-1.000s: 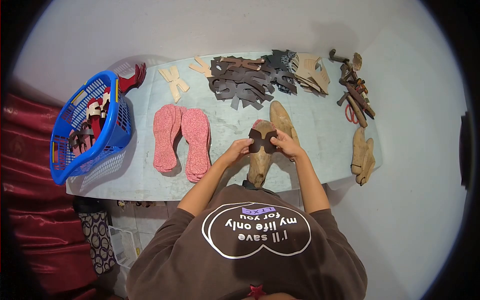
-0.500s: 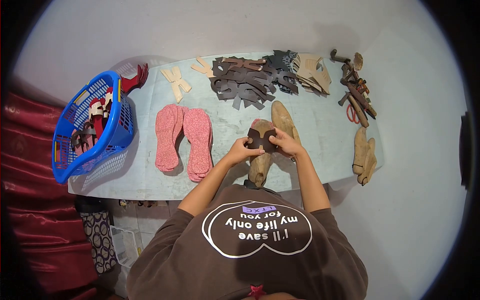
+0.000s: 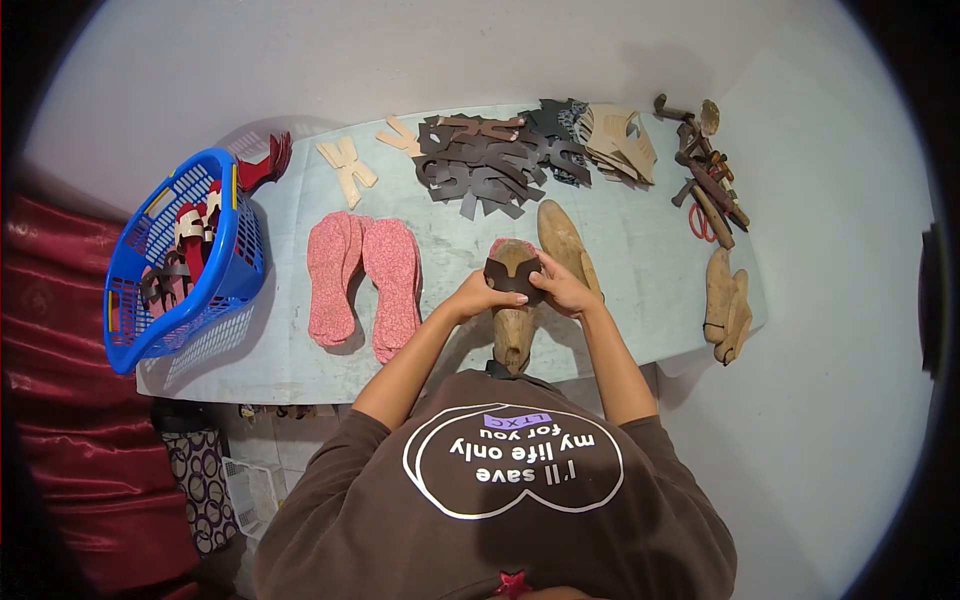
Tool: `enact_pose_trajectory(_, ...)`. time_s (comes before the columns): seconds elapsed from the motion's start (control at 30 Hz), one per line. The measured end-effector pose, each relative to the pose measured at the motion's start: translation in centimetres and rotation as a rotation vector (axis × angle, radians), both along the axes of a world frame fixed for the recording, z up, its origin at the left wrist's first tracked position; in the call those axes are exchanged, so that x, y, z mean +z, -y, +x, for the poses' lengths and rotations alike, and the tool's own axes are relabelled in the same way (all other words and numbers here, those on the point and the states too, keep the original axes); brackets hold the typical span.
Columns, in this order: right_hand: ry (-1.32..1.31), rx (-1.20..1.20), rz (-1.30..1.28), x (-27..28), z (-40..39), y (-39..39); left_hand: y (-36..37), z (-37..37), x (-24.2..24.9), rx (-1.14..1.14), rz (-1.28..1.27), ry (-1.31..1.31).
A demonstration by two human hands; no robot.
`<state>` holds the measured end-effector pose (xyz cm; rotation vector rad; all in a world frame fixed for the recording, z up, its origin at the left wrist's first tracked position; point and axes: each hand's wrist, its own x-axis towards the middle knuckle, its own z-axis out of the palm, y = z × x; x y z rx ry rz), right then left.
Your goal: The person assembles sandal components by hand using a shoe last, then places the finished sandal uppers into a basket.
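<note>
A wooden shoe last lies with its toe pointing away from me, and a bit of pink patterned insole shows at the toe. Across it sits a dark brown sandal upper, its top edge curving over the wood. My left hand grips the upper's left side, thumb laid across the near edge. On the other side my right hand is closed on the right edge; its fingertips are partly hidden. A second wooden last rests just beyond my right hand.
Pink insoles lie stacked to the left, beside a blue basket of sandals. Dark cut uppers and beige pieces are piled at the back. Tools and a pair of lasts occupy the right side.
The upper now bends down round the last, where before it was held flatter. My thumbs have shifted on it, and my right hand has turned slightly inward.
</note>
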<state>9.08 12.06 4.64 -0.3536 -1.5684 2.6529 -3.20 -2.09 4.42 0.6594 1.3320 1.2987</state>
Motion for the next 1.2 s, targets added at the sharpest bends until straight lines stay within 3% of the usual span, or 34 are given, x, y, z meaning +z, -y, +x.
enact_pose_trajectory(0.13, 0.062, -0.040, 0.008, -0.4, 0.2, 0.3, -0.1, 0.0, -0.5, 0.012, 0.026, 0.061)
enact_pose_trajectory(0.2, -0.085, -0.072, -0.208, -1.0, -0.2, 0.3, -0.1, 0.0, -0.2, -0.002, -0.029, 0.001)
enact_pose_trajectory(0.4, -0.138, -0.183, -0.396, -1.4, 0.0, 0.6, -0.3, 0.0, -1.2, 0.025, 0.021, 0.017)
enact_pose_trajectory(0.7, -0.031, -0.043, -0.126, 0.3, -0.9, 0.1, -0.3, 0.3, -0.7, -0.007, 0.037, 0.067)
enact_pose_trajectory(1.2, -0.049, 0.027, -0.270, 0.6, -1.4, -0.2, -0.1, 0.2, -1.3, 0.023, 0.063, 0.136)
